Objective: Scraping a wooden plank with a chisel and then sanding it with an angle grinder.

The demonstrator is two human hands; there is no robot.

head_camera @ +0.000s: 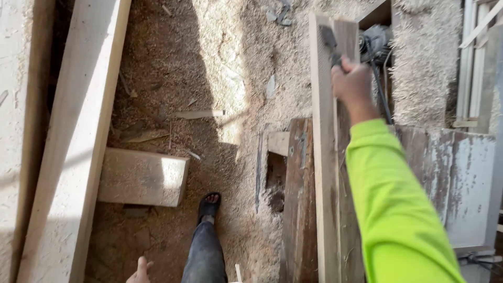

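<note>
Right hand (352,81) grip on one brush (331,44); two planks (324,173); left hand (140,271) free.

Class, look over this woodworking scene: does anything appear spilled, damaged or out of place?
Sawdust lies thick across the whole floor, with loose wood offcuts scattered in it. The grey panel at the right is scuffed, its paint flaking. The right hand grips a dark tool against an upright plank; the left hand hangs empty.

open sawdust floor (209,57) centre, long plank (78,131) left, wood block (141,177) beside it
</note>
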